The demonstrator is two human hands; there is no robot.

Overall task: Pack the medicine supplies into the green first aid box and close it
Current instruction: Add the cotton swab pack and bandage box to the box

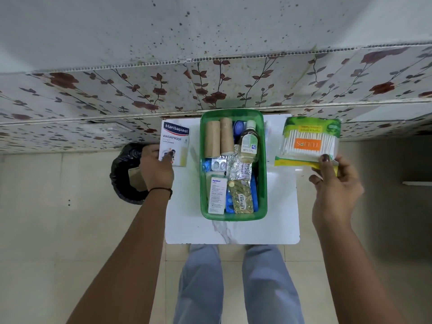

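**Operator:** Two items are outside the box. How do I handle them?

**Manual:** Your left hand (156, 168) has its grip closed on the near end of the plaster carton (174, 143). It should be light and stiff; hold it by the edges and do not crush it. Your right hand (336, 183) has its grip closed on the near edge of the cotton swab pack (311, 142), thumb on top. The film wrap is likely soft and slippery, so support it from below.

**Operator:** Where is the box?

**Manual:** The green first aid box (263, 183) stands open at the middle of the white surface (275, 206), between your hands. No lid is visible.

**Operator:** Count the contents.

**Manual:** Nearest you: one white medicine carton (217, 196) and one yellow tablet strip (242, 197). Further in: at least two silver blister strips (239, 168); the exact count cannot be told. Beyond: one clear bottle (248, 143) and two brown bandage rolls (219, 137). Blue items are partly hidden. Lay the flat carton on top; the box looks nearly full.
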